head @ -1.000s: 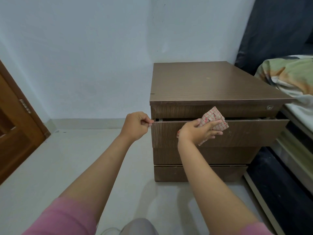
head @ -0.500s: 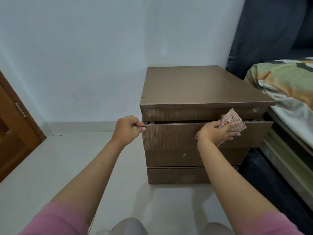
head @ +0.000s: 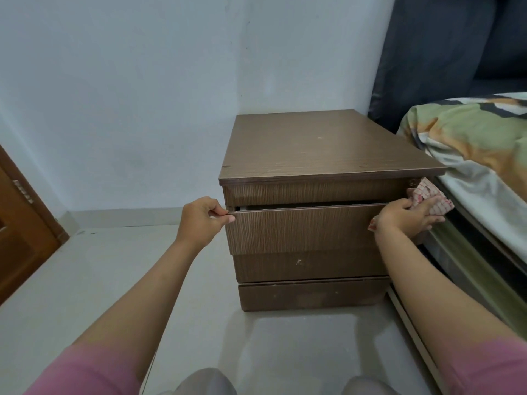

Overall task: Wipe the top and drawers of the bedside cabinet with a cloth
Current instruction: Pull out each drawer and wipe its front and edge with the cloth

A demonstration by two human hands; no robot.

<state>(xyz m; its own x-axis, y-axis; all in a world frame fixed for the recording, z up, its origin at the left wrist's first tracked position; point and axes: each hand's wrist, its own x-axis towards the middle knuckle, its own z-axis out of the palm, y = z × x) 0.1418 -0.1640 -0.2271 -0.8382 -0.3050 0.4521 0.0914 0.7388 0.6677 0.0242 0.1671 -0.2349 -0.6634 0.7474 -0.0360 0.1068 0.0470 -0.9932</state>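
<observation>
Head view looks down on the cabinet (head: 322,143), a brown wood-grain unit standing on the pale floor (head: 85,280) in the corner, its back to the white wall (head: 142,95) and its right side just beside the bed (head: 484,195). No brand, label or writing can be read on any of it; a small pale speck sits on the top and another on the front of the lower drawer (head: 310,266).

Its second drawer (head: 302,229) is pulled out a little, leaving a dark gap under the top front panel. At the upper left corner of that drawer front the left hand (head: 199,220) pinches the edge between thumb and curled fingers. At the upper right corner the right hand (head: 405,220) grips the cloth (head: 427,198), a bunched rag in a red-and-white check, and presses it against the drawer's right end; part of the cloth sticks up past the fingers toward the top panel, and a small corner shows below the wrist. The hand and cloth hide that corner of the drawer and part of a small round fitting on the panel above.

A plinth board (head: 310,296) closes the bottom of the cabinet. On the bed lies a blanket (head: 470,138) patterned in green, orange and black, with a dark headboard (head: 442,52) behind it. A brown door (head: 20,223) with a metal hinge stands at the left edge. Both forearms come from pink sleeves (head: 85,372), and grey-clad knees (head: 205,383) show at the bottom.
</observation>
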